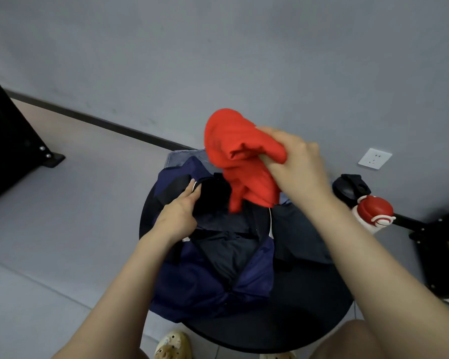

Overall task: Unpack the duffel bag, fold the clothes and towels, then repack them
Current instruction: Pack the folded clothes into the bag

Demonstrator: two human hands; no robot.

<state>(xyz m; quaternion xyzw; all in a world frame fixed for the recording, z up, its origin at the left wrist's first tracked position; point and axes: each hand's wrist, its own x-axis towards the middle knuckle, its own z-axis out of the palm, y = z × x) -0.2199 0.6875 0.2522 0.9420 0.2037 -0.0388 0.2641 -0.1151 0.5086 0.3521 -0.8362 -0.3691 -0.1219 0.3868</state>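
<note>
A navy duffel bag point(213, 275) lies open on a round black table point(296, 320), its mouth gaping upward with dark clothing point(228, 244) bunched inside. The left hand point(178, 216) grips the bag's near rim by a black strap point(174, 189), fingers curled over the edge. The right hand point(296, 167) is raised above the opening, clenched on a crumpled red garment point(239, 156) that hangs down with its lower end just over the bag's mouth. The bag overhangs the table's left edge; a folded pale-blue piece point(182, 158) shows at the far rim. At the table's right side stand a white bottle with a red cap point(373, 211) and a black object point(350, 187) beside it. Grey floor lies open to the left; a wall socket point(375, 158) sits on the wall behind.
</note>
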